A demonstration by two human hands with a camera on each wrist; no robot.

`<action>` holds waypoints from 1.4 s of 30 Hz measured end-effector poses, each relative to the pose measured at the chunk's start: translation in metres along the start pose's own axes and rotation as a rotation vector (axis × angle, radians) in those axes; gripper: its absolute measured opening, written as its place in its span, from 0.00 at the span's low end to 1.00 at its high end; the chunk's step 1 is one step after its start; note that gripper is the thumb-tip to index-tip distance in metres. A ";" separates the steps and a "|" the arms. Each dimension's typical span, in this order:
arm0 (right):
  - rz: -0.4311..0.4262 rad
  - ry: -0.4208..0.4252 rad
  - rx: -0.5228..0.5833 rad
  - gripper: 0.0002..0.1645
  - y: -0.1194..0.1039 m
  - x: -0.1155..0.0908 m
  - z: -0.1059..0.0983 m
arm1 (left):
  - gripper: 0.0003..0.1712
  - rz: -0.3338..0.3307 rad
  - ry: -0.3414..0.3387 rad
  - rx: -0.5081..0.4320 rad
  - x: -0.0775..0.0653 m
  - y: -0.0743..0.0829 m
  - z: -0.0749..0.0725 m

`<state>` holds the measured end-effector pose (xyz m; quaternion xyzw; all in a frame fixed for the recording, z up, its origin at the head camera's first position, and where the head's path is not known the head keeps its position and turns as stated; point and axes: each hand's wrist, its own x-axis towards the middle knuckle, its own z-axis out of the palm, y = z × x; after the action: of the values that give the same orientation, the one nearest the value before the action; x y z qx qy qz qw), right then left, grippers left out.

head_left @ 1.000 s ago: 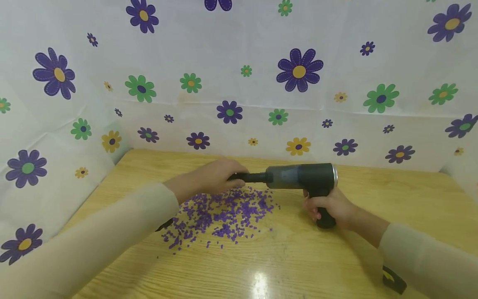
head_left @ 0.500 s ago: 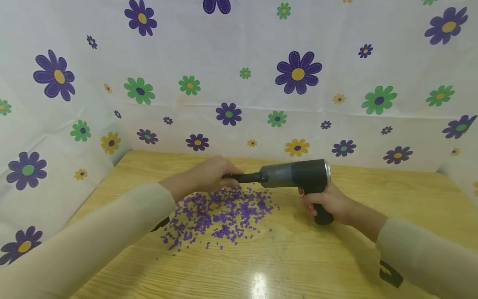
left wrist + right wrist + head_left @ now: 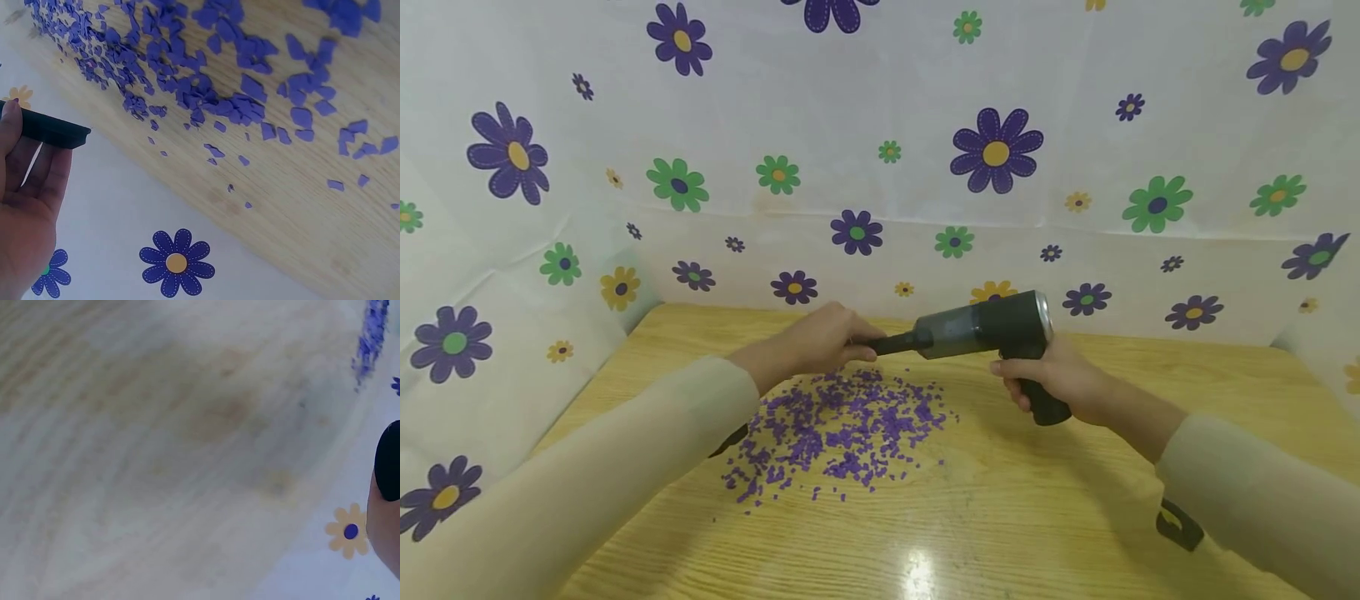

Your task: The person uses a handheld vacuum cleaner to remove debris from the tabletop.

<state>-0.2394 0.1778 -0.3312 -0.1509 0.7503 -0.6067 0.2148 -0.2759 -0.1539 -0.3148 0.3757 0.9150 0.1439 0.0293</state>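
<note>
Vacuum (image 3: 1011,325): hand-held, black, pistol-shaped, raised above the worktop (image 3: 700,542) and supported by both hands. In the head view it slopes, nozzle (image 3: 897,342) lower and to the left, silver rim (image 3: 1043,313) higher and to the right. A smoky see-through chamber (image 3: 950,330) sits between nozzle and black body.

Left hand (image 3: 827,337): grip closed on the nozzle. The left wrist view confirms thumb on one side and fingers on the other, with the nozzle's flat end projecting past them. Right hand (image 3: 1063,377): grip wrapped around the handle (image 3: 1047,402), whose lower end protrudes beneath the fingers. The right wrist view catches only part of this hand at its edge, against a dark rounded piece cut off by the frame; finger position cannot be told from there.

Purple bits (image 3: 850,437): small, irregular, loosely scattered over the worktop on the near side of the left hand, densest in the middle, with a few strays at the margins.

Surroundings: light wood-grain worktop with a bright reflection (image 3: 917,577) at the near edge of view; white cloth (image 3: 887,92) printed with purple, green and yellow flowers behind and at the sides. Both arms wear pale sleeves (image 3: 1247,500).
</note>
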 end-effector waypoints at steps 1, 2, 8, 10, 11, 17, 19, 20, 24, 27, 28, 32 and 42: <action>0.005 0.019 0.003 0.16 -0.002 0.001 -0.001 | 0.17 0.006 0.005 0.008 0.001 -0.001 0.001; 0.009 0.046 0.001 0.18 -0.005 0.001 -0.003 | 0.16 0.013 0.009 0.014 0.003 -0.001 0.001; 0.057 0.191 -0.051 0.28 -0.017 0.004 -0.003 | 0.09 0.027 0.026 0.042 0.011 -0.005 0.004; 0.070 0.202 -0.068 0.30 -0.020 0.005 0.000 | 0.10 0.012 0.017 0.035 0.013 -0.007 0.004; 0.073 0.203 -0.071 0.30 -0.021 0.006 0.002 | 0.10 0.005 0.011 0.031 0.014 -0.008 0.005; 0.082 0.221 -0.046 0.28 -0.023 0.013 0.012 | 0.10 -0.069 -0.017 0.009 0.018 -0.016 0.009; 0.091 0.224 -0.041 0.29 -0.021 0.015 0.013 | 0.10 -0.081 -0.018 0.008 0.018 -0.018 0.011; 0.095 0.225 -0.042 0.29 -0.021 0.016 0.014 | 0.10 -0.083 -0.019 0.008 0.018 -0.020 0.012; 0.102 0.226 -0.040 0.29 -0.019 0.019 0.016 | 0.08 -0.084 -0.012 0.010 0.017 -0.024 0.014; 0.102 0.224 -0.031 0.28 -0.019 0.022 0.019 | 0.08 -0.078 0.004 0.015 0.017 -0.029 0.016; 0.102 0.224 -0.028 0.28 -0.019 0.023 0.020 | 0.08 -0.081 0.008 0.015 0.017 -0.030 0.017; 0.106 0.222 -0.018 0.27 -0.020 0.026 0.024 | 0.08 -0.083 0.013 0.013 0.014 -0.034 0.016; 0.093 0.217 -0.017 0.27 -0.021 0.036 0.033 | 0.11 -0.096 0.012 -0.008 0.004 -0.041 0.012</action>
<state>-0.2542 0.1279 -0.3209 -0.0513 0.7804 -0.6026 0.1590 -0.3048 -0.1760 -0.3378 0.3303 0.9316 0.1484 0.0321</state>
